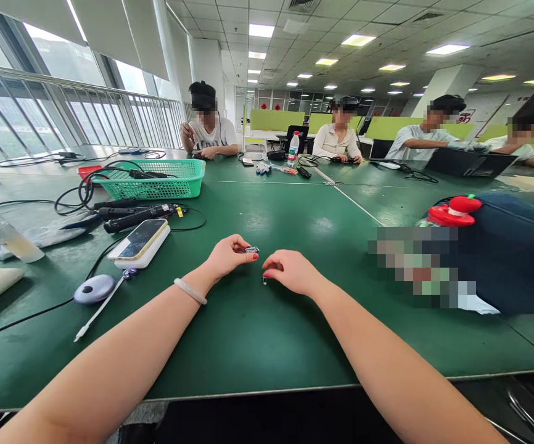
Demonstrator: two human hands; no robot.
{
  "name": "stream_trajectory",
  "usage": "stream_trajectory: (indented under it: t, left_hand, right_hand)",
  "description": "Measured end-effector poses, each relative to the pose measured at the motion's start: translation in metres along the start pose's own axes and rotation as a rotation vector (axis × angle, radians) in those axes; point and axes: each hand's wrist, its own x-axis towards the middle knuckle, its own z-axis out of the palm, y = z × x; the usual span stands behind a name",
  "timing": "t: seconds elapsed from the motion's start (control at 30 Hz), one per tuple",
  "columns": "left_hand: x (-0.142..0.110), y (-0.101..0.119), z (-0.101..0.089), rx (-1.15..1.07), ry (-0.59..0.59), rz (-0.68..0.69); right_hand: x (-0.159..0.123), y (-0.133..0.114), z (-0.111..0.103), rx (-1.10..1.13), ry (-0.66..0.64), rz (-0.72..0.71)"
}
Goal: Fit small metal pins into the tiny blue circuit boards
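Observation:
Just above the green table, my left hand pinches a small board-like piece between thumb and fingers; it looks dark with pale marks, perhaps a circuit board. Close on its right, my right hand has thumb and index finger closed on a tiny white-and-dark piece, too small to name. That piece hangs below the fingertips. A narrow gap separates the two hands, and neither piece touches the other. A pale bangle circles my left wrist.
To the left lie a phone on a white box, black handheld electric drivers, cables and a green basket. A dark blue bag stands right. Across the table sit several people, near a water bottle.

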Motion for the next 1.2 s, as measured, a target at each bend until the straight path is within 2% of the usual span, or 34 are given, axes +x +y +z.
stream_trajectory:
  t: [0.07, 0.17, 0.53, 0.6, 0.73, 0.8, 0.93, 1.2]
  left_hand:
    - [0.001, -0.002, -0.001, 0.015, 0.006, 0.005]
    - [0.002, -0.003, 0.000, 0.029, 0.013, 0.004]
    - [0.000, 0.000, 0.001, 0.038, -0.018, -0.001]
    - [0.000, 0.000, 0.001, 0.051, -0.015, -0.004]
    - [0.000, -0.001, 0.000, 0.060, -0.003, -0.002]
    - [0.001, -0.002, -0.001, 0.063, -0.004, 0.006]
    - [0.002, -0.004, -0.001, 0.081, -0.011, 0.002]
    - [0.002, -0.001, -0.001, 0.114, -0.007, -0.008]
  right_hand:
    - [-0.001, 0.005, 0.000, 0.050, -0.118, 0.003]
    - [0.001, 0.007, 0.004, 0.042, -0.168, -0.007]
    - [0.008, 0.001, 0.021, -0.162, -0.066, -0.057]
    - [0.011, 0.003, 0.023, -0.114, -0.046, -0.022]
    - [0.017, 0.007, 0.024, 0.079, -0.073, 0.161]
    - [0.018, 0.007, 0.024, 0.097, -0.061, 0.220]
    - [0.019, 0.004, 0.024, 0.042, -0.013, 0.234]
    - [0.022, -0.001, 0.026, -0.056, -0.021, 0.232]
